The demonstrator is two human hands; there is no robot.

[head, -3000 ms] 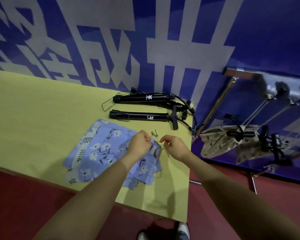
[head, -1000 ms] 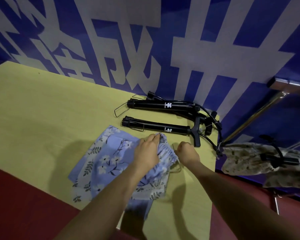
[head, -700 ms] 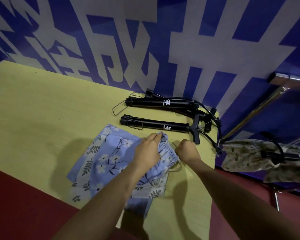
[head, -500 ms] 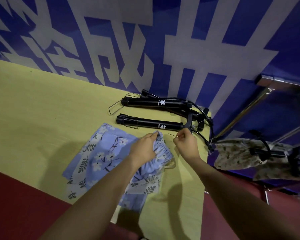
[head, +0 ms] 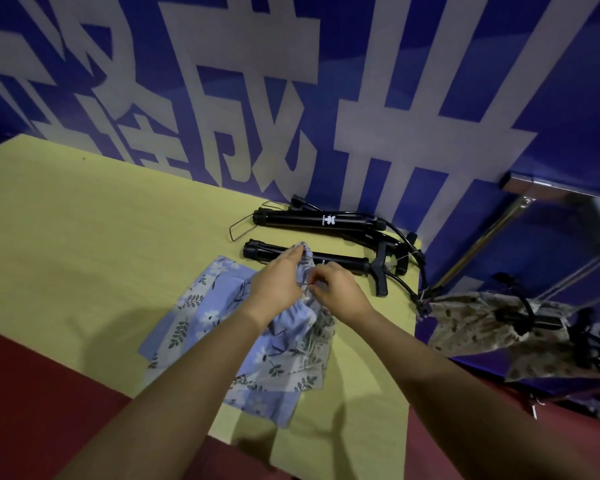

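I have both hands at the centre of the frame, over the blue floral cloth garment (head: 205, 317), which lies spread on the yellow-green tabletop (head: 101, 237) from the middle down toward the lower centre. My left hand (head: 278, 285) has its fingers curled round the gathered elastic waistband (head: 305, 258), lifting that bunched edge off the table at the garment's upper right corner. My right hand (head: 340, 292) pinches a thin metal pin (head: 305, 285) between thumb and fingertips, right against the gathers. I cannot tell whether its tip has already entered the cloth.

I judge the step in hand to be working the pin into the waistband. The next move calls for a steady hold with the left hand while the right eases the pin along through the fabric, without letting the gathers slip.

Just above the hands lie two black tubular stands (head: 319, 221), the nearer one partly behind the raised waistband. A camouflage-patterned cloth (head: 471, 327) hangs at the right of the frame, well apart.
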